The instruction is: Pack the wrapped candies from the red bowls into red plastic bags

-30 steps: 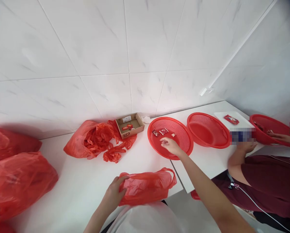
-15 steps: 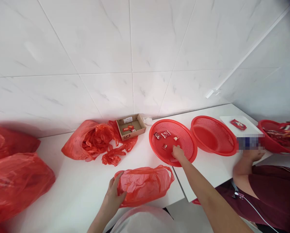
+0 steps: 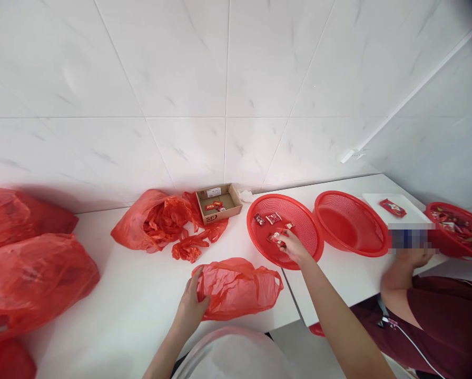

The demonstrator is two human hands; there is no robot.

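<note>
My left hand (image 3: 193,305) pinches the left rim of a red plastic bag (image 3: 239,289), which lies with its mouth open at the table's front edge. Over the near side of a red mesh basket (image 3: 307,239), my right hand (image 3: 290,245) has its fingers closed on a small wrapped candy (image 3: 276,238). Several small packets lie in that basket, among them a red and white packet (image 3: 273,218) and a dark red one (image 3: 259,219).
Left of the basket are a small cardboard box (image 3: 224,215) and a bag of crumpled red bags (image 3: 131,226). Filled red bags (image 3: 42,279) stand far left. Right are a second basket (image 3: 348,226), a white tray (image 3: 372,202), a full basket (image 3: 437,237) and a person's arm (image 3: 397,279).
My right hand has lifted off the basket's bottom with a candy in its fingers. A person's hand now shows at the full basket. The whole view has shifted slightly.
</note>
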